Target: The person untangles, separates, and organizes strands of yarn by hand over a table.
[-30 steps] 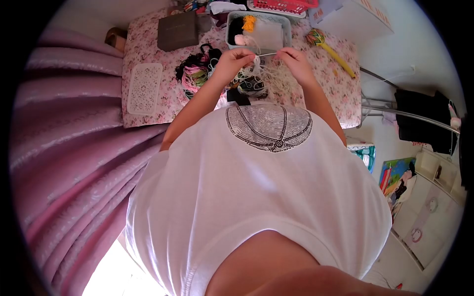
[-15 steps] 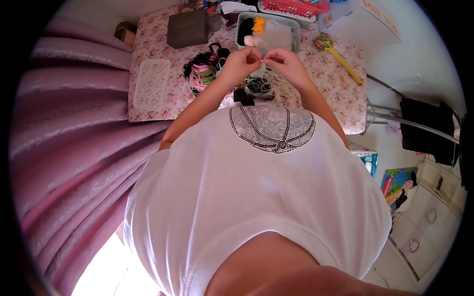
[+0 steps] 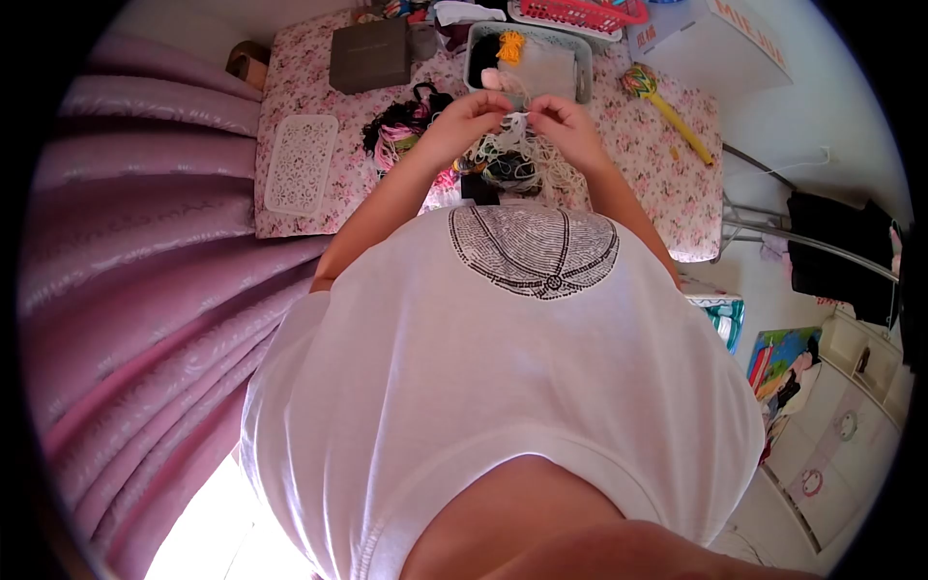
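My left hand (image 3: 472, 118) and my right hand (image 3: 563, 126) are raised over the table, a small gap between them. Fingers of both are pinched on white yarn (image 3: 518, 120), which stretches from one hand to the other. Loose pale strands (image 3: 551, 164) hang and spread below the hands. A dark bundle of yarn (image 3: 510, 172) lies under them. To the left of my left hand is a tangle of black, pink and green yarn (image 3: 389, 145), partly covered by my forearm.
A grey-green basket (image 3: 583, 72) with yellow, pink and black yarn stands beyond my hands. A dark box (image 3: 370, 56) and a white lacy tray (image 3: 302, 164) are at left. At right lie a yellow-handled object (image 3: 682, 129) and a white carton (image 3: 706, 43).
My hands first came together, then parted slightly with white yarn between them. The thin stick-like piece seen between them earlier no longer shows. The view has shifted a little.
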{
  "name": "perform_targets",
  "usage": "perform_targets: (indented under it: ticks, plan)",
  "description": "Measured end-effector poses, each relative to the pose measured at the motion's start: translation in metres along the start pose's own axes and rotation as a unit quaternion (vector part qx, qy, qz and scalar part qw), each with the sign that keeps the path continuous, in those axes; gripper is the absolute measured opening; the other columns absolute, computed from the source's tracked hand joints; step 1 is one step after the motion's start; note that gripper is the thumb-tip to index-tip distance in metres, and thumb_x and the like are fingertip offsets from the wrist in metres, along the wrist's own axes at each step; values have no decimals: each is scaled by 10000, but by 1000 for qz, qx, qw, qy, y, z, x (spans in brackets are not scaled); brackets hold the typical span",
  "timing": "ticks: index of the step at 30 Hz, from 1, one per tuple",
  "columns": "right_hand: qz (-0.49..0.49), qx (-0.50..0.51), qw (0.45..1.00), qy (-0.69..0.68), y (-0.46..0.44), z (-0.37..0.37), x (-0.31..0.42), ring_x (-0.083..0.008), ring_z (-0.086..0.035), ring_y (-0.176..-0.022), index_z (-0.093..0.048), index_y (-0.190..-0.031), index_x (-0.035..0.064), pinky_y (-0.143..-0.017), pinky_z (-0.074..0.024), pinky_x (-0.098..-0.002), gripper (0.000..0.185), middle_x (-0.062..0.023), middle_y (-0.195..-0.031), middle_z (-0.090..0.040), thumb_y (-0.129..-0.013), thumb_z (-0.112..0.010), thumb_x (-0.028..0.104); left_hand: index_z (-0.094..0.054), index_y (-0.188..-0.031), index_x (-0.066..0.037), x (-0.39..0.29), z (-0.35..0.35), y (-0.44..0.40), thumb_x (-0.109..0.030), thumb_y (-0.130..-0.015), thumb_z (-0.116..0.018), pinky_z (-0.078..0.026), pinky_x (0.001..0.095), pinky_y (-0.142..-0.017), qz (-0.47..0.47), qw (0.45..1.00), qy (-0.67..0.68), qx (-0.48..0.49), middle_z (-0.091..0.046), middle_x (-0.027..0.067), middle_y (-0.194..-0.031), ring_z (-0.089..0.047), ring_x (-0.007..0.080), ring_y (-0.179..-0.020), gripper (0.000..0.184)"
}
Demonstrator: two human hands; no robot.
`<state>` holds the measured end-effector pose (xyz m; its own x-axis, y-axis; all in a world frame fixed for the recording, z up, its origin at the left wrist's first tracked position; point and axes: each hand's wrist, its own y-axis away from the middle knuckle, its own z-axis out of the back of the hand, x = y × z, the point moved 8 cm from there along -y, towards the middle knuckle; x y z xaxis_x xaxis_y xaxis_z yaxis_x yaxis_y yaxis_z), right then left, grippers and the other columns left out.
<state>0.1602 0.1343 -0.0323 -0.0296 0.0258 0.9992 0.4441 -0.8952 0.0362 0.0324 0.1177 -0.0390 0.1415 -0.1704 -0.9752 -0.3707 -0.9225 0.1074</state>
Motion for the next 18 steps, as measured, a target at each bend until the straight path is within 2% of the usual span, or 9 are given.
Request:
perform_targets:
  ticks: [5, 8, 11, 14, 18]
  plan:
    - [9, -61, 992, -109, 5, 12, 3, -70, -510, -673, -486, -802, 30, -608, -416, -189, 59, -2, -741, -539, -783, -539, 47, -569, -894, -2, 7, 2, 1, -106, -803, -510, -406, 200, -659, 9, 1000, -18, 14, -547, -8, -791, -494, 61, -731, 151]
    - [-8, -37, 994, -99, 4, 0, -4, -82, -521, -681, -472, -805, 36, -615, -425, -197, 65, -10, -754, -548, -785, -533, 35, -564, -892, -13, 5, -6, 1, -109, -806, -519, -391, 194, -690, 13, 998, -61, 2, -564, -6, -827, -486, 56, -737, 136]
    - [15, -41, 996, -83, 4, -7, -2, -84, -517, -669, -478, -801, 35, -611, -426, -204, 66, -12, -751, -546, -777, -539, 27, -562, -870, -20, 6, -12, 1, -144, -807, -546, -381, 185, -663, -2, 999, -54, 5, -549, -16, -790, -474, 48, -711, 140]
    - [11, -65, 990, -122, 3, -1, -10, -91, -514, -665, -467, -807, 51, -612, -424, -208, 91, -20, -766, -547, -767, -543, 20, -552, -862, -23, 11, -8, 0, -156, -816, -546, -372, 180, -642, 26, 998, -58, 10, -532, -23, -774, -460, 41, -700, 141]
    - [-32, -76, 938, -338, 6, 2, -23, -125, -513, -767, -463, -819, 67, -671, -423, -235, 78, -48, -836, -530, -786, -473, -2, -534, -892, -20, 10, -13, 3, -168, -835, -519, -366, 175, -651, 32, 996, -20, 78, -527, -20, -790, -456, 37, -723, 159]
